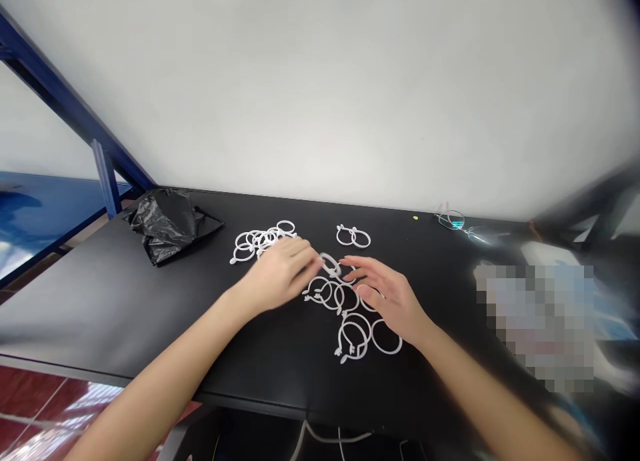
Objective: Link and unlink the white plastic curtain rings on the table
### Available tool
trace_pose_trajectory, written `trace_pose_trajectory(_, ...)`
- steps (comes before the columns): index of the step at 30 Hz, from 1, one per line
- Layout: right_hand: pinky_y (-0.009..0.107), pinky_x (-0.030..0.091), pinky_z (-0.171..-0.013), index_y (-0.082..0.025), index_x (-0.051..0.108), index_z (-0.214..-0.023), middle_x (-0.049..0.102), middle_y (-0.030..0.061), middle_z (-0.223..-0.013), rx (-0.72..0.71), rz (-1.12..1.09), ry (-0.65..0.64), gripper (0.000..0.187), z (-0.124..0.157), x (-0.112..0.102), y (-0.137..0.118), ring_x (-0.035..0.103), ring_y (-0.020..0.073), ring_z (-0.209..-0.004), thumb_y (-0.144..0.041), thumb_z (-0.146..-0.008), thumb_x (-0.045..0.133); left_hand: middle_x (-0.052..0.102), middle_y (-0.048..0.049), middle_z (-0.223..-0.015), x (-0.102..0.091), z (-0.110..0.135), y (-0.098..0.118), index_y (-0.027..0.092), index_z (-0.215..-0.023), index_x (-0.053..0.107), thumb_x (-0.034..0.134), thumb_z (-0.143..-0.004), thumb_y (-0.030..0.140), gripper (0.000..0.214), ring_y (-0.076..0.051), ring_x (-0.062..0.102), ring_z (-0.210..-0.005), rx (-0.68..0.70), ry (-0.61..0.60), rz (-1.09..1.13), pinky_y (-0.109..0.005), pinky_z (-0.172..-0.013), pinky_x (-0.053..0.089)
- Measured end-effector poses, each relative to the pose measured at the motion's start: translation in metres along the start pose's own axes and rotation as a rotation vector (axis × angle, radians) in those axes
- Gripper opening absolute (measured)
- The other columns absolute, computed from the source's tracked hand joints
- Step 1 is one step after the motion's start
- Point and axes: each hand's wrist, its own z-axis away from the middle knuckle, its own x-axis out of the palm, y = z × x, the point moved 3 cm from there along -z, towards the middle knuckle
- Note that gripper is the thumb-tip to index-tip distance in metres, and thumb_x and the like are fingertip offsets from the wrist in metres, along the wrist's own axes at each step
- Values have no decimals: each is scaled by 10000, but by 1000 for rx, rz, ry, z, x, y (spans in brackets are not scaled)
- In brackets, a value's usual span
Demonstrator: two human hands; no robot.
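My left hand (pixel 287 274) is closed, its thumb and fingers pinching a white plastic ring (pixel 330 261) that stands tilted off the table. Just to the right is my right hand (pixel 393 294), fingers spread apart, hovering over several loose white rings and partly covering them. Below both hands lies a scattered group of white rings (pixel 358 319), some with small clip-like ends and overlapping. A denser pile of white rings (pixel 250 239) sits behind my left hand, which hides part of it. Two linked or overlapping rings (pixel 353 231) lie farther back.
The black table (pixel 240 354) meets a white wall (pixel 320 101). A crumpled black plastic bag (pixel 167 227) lies at left. Eyeglasses (pixel 453 219) are at the back right, near a small yellow bit (pixel 415 217). A blurred, pixelated package (pixel 540 327) lies at right. Cables (pixel 330 439) hang below the front edge.
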Motion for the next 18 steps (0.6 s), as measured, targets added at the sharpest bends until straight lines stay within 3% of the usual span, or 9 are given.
trace_pose_trajectory(3, 392, 553, -889, -248, 637, -1162, 656, 74, -1203, -28, 199, 115, 302, -1, -6, -1, 642, 216, -1032, -384, -893, 623, 591, -66, -750, -16, 1, -26, 156, -785, 582, 362, -999, 290, 335, -198, 531, -727, -183, 50, -365, -330, -693, 374)
trace_pose_trajectory(6, 449, 505, -979, -240, 655, -1134, 665, 75, -1192, -130, 407, 77, 283, -2, -3, 0, 606, 243, -1117, -359, -877, 648, 623, -80, -776, -27, 5, -45, 161, -800, 604, 346, -994, 316, 358, -221, 572, -750, -375, 30, -534, -337, -684, 381)
trace_pose_trajectory(11, 533, 450, -1040, -245, 612, -1226, 636, 81, -1267, -141, 593, -57, 379, -1, 4, 12, 517, 282, -1247, -415, -888, 627, 663, -90, -777, -26, 11, -54, 166, -738, 607, 363, -963, 327, 369, -229, 613, -727, -562, -125, -557, -313, -605, 378)
trace_pose_trajectory(18, 515, 461, -1018, -203, 632, -1168, 666, 100, -1191, -100, 638, 31, 309, -4, -3, 15, 528, 278, -1208, -391, -936, 553, 691, -116, -772, -24, 13, -51, 159, -716, 619, 363, -943, 315, 375, -268, 655, -749, -654, -289, -587, -308, -573, 364)
